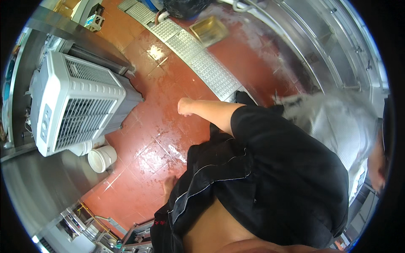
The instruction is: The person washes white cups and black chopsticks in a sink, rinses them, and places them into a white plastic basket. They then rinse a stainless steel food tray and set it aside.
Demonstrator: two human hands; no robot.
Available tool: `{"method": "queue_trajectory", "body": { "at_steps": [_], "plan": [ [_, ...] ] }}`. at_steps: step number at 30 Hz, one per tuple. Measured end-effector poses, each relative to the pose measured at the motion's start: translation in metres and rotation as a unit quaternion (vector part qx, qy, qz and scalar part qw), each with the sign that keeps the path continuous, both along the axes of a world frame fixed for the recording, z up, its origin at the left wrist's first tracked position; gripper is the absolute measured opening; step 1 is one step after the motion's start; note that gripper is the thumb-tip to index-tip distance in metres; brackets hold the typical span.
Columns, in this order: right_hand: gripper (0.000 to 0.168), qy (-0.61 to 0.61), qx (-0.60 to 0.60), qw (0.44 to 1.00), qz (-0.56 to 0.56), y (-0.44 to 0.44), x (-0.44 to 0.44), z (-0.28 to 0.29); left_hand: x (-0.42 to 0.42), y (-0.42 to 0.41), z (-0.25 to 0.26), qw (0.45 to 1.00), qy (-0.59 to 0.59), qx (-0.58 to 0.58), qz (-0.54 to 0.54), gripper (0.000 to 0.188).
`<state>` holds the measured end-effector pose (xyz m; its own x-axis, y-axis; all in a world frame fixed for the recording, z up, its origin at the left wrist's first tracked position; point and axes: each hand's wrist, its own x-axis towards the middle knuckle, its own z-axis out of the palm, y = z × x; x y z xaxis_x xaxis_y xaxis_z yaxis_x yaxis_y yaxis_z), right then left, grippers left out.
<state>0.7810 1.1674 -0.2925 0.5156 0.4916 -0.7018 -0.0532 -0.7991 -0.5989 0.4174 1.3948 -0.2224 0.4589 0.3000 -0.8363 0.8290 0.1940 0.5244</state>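
Note:
My right hand (185, 106) is out over the wet red tile floor (177, 82), its fingers curled in and nothing visible in them. The bare forearm comes from a black short sleeve. Lower down, my left hand (170, 186) shows only in part beside my black shirt (284, 177), whose front hides the rest, so its fingers cannot be made out. A black shoe (243, 97) rests by a perforated metal drain cover (215, 74). To my right lies or hangs a blurred whitish woven sheet or sack (335, 123).
A white air cooler (85, 104) stands left, with a white bucket (101, 159) beside a steel panel (47, 180). A metal pan (209, 31) and a black plastic bag (186, 7) lie ahead. Steel equipment (329, 41) lines the right; another person's blurred arm (376, 170) shows at the edge.

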Motion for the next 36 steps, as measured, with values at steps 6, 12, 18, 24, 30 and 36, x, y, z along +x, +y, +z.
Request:
{"method": "queue_trajectory", "body": {
  "at_steps": [6,12,18,24,30,36],
  "plan": [
    [0.018,0.01,0.091,0.996,-0.023,-0.037,0.098,0.033,0.058,0.08,-0.001,0.996,0.069,0.036,-0.042,0.025],
    [0.011,-0.19,-0.101,0.975,0.045,-0.207,0.161,-0.079,0.266,0.124,-0.025,0.992,0.048,0.044,-0.108,0.026],
    [0.024,0.18,0.096,0.647,-0.735,-0.319,0.162,-0.051,0.515,0.074,0.004,0.983,-0.002,0.054,-0.174,0.027],
    [0.035,0.194,0.197,0.573,-0.771,-0.392,0.313,-0.14,0.653,-0.018,-0.038,0.977,0.034,0.056,-0.203,0.027],
    [0.034,0.188,0.345,0.518,-0.76,-0.388,0.437,-0.28,0.71,-0.035,-0.081,0.956,0.153,0.103,-0.227,0.028],
    [0.034,0.218,0.265,0.499,-0.796,-0.381,0.536,-0.42,0.73,-0.001,-0.127,0.925,0.277,0.15,-0.212,0.029]
  ]
}}
